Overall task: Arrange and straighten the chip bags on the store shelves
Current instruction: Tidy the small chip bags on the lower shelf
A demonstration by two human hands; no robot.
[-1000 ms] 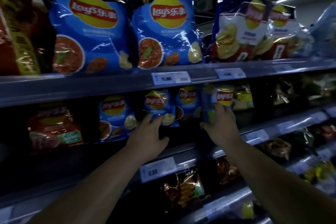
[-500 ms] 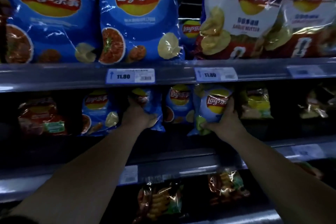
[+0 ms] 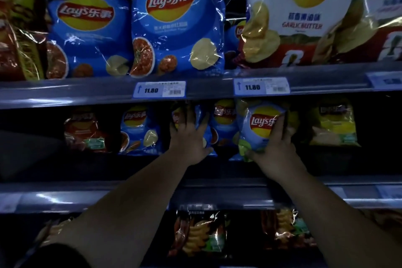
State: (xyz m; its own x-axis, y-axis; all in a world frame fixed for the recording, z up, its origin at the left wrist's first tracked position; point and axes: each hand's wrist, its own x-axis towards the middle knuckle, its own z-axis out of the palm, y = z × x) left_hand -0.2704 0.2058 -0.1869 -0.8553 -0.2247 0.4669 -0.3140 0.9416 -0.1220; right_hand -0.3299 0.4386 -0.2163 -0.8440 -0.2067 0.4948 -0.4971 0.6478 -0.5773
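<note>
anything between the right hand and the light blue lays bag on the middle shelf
Nothing visible. The right hand already grips the light blue bag, fingers curled round its right edge. The darker blue bag stands close on its left, partly behind it.

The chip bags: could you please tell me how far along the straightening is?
Done: the large blue Lay's bags on the top shelf stand upright, facing out. In hand: the right hand grips a pale blue Lay's bag on the middle shelf; the left hand presses the blue bag beside it. Left: that overlapping row.
</note>
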